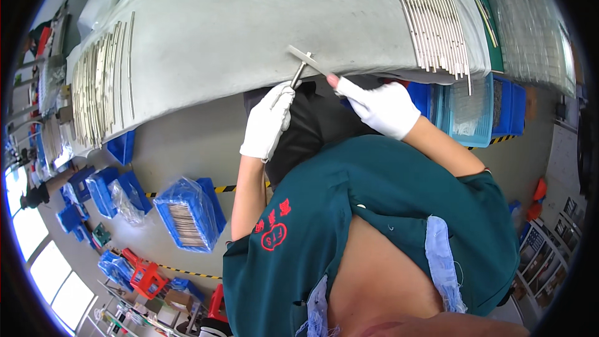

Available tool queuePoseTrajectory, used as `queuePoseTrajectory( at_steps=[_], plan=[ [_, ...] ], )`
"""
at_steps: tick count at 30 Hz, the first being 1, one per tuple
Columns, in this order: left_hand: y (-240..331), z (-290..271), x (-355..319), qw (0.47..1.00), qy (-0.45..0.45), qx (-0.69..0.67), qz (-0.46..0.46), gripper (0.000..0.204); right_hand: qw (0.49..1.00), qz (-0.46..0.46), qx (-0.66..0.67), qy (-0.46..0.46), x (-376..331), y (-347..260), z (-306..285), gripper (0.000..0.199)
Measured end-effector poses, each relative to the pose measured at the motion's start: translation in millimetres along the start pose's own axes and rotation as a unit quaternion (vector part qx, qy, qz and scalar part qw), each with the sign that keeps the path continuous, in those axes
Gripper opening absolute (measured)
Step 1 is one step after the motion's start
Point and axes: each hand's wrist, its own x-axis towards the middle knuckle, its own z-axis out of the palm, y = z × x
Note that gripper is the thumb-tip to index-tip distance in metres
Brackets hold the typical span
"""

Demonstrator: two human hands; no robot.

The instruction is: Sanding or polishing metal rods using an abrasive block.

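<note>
My left hand (268,122), in a white glove, is closed around the lower end of a short metal rod (298,76) at the near edge of the work table (249,31). The rod's top meets a flat metal strip (302,56) lying on the table's pale grey cloth, making a T shape. My right hand (382,108), also gloved in white, is beside it, with its index fingertip stretched toward the strip's near end. Whether the finger touches the strip I cannot tell. Nothing else is in that hand.
Several thin metal rods lie in a row at the table's left end (100,90) and another row at its right end (437,19). Clear plastic trays (530,25) stand far right. Blue bins (187,212) of parts sit on the floor, more under the table (474,109).
</note>
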Motion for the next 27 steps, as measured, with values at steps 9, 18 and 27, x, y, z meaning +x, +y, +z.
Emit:
queuePoseTrajectory(
  at_steps=[9,18,27],
  plan=[
    [-7,2,3,0.999,-0.013,-0.033,-0.008,0.026,1.000,-0.006,0.021,0.018,-3,-2,9,0.055],
    [-7,19,1,0.998,-0.021,-0.044,-0.038,0.026,0.982,0.122,0.100,-0.107,18,-6,-5,0.047],
    [-8,28,8,0.994,-0.051,-0.094,-0.025,0.023,0.996,0.066,0.063,0.014,9,-5,7,0.044]
  ],
)
